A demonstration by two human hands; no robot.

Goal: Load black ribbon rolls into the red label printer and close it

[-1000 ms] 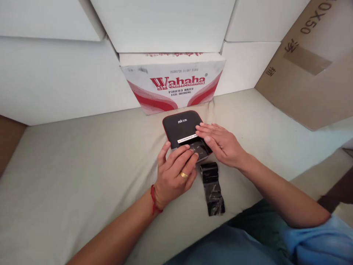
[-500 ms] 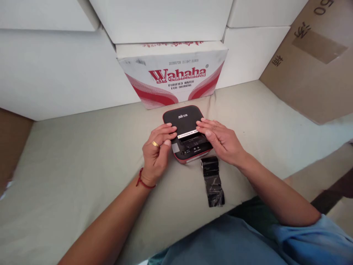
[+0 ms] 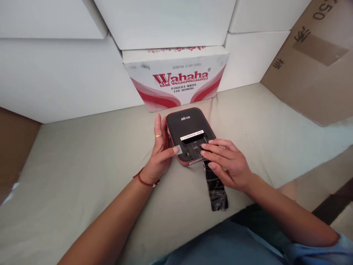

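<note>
A flat black portable printer (image 3: 184,125) with a red rim lies on the cloth, a white label strip across its top. Below the strip, a recess (image 3: 195,147) shows some glossy dark film. My left hand (image 3: 160,152) holds the printer's left side, fingers along the edge and thumb on a grey patch at the corner. Over the printer's lower right part lies my right hand (image 3: 227,158), its fingers stretched out and touching the recess area. Beside the printer is a roll of black ribbon (image 3: 216,187), partly unrolled towards me and partly covered by my right hand.
Behind the printer stands a white and red Wahaha water carton (image 3: 179,79). Large white boxes (image 3: 68,77) are stacked along the back. A brown cardboard box (image 3: 309,81) stands at the right, and a brown surface (image 3: 16,147) shows at the far left. Beige cloth (image 3: 91,165) covers the work surface.
My left hand has slid off the printer's top to its left side, thumb on the corner. The right hand has moved down towards the recess and the ribbon roll, uncovering the label strip.
</note>
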